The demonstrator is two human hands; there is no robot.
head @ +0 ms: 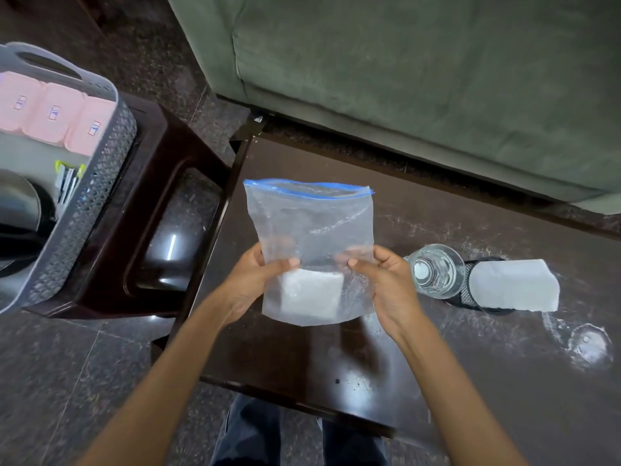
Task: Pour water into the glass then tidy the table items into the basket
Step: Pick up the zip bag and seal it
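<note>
I hold a clear zip bag (312, 230) with a blue seal upright above the dark table (336, 358). A white folded piece lies in its bottom. My left hand (258, 280) pinches the bag's left side and my right hand (383, 284) pinches its right side. A glass with water (435, 270) stands just right of my right hand. The grey perforated basket (90, 203) sits on a dark stool at the far left, holding a pink pack, a dark round item and some small items.
A black mesh cup (470, 290) lies behind the glass with a white folded cloth (517, 287) on it. A clear lid-like piece (589, 344) rests at the table's right. A green sofa (403, 79) borders the far side. The dark stool (161, 196) stands left of the table.
</note>
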